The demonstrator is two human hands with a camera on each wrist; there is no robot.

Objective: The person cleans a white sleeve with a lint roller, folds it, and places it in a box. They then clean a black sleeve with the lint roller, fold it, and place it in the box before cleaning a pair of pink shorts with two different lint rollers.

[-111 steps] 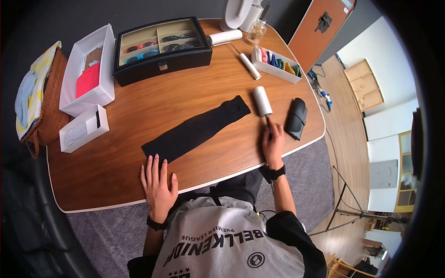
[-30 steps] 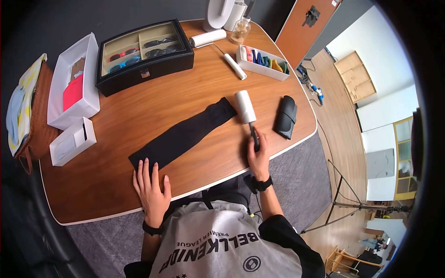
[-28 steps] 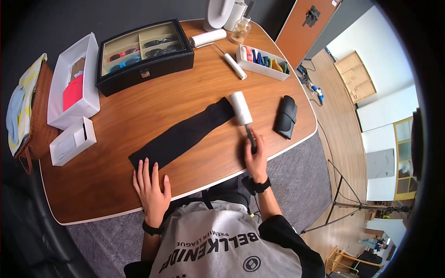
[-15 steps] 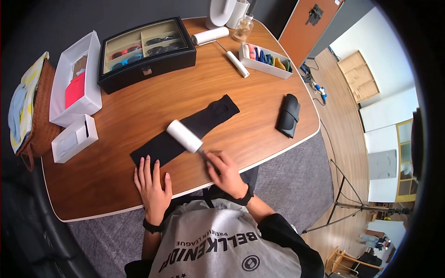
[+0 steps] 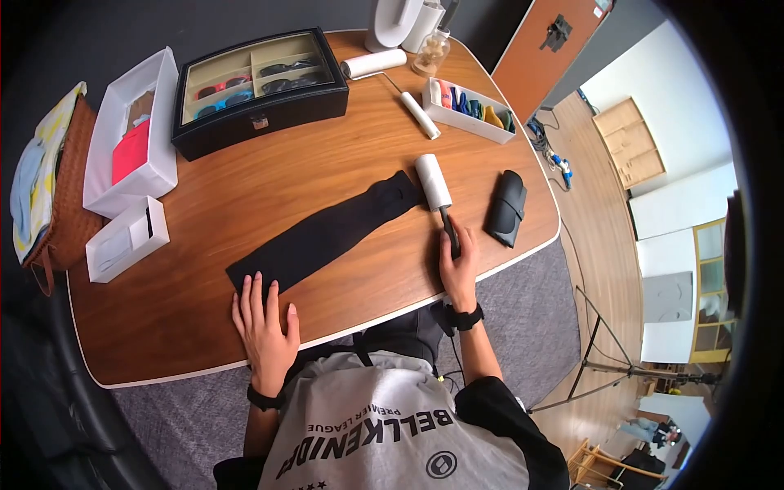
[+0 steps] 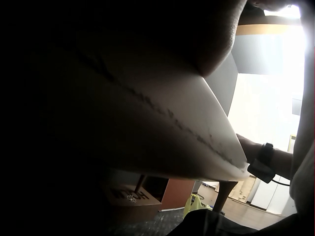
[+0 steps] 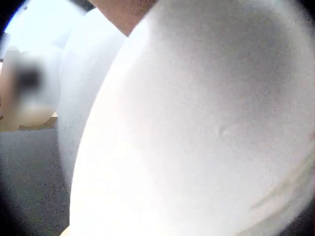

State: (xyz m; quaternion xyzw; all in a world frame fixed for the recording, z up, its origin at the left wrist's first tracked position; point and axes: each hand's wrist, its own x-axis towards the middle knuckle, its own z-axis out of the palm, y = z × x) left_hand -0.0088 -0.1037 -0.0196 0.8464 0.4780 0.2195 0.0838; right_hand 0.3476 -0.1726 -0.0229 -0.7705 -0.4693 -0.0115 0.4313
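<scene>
Beyond the left fingers [image 5: 256,298] in the head view, a black cloth [image 5: 327,233] lies flat on the table [image 5: 204,327]. Those fingers are straight and slightly spread, their tips resting on its near end. The right fingers [image 5: 468,242] are curled round the dark handle [image 5: 448,225] of a white roller [image 5: 434,182]; its head lies ahead of them, just beside the cloth's far end, and whether the 2 touch is hard to tell. If the roller is tacky, it could catch that end and lift or crumple it, since fingertips hold the cloth at only 1 end. Too light a press there could let everything slide. Right of the right fingers lies a black case [image 5: 506,209], near enough that a wide swing might knock it.

From the left wrist, a pale underside [image 6: 162,105] fills much of a dark view; the fingers' hold cannot be judged. From the right wrist, a washed-out pale surface [image 7: 187,123] dominates and no fingers show, so a slipping grip would go unseen.
</scene>
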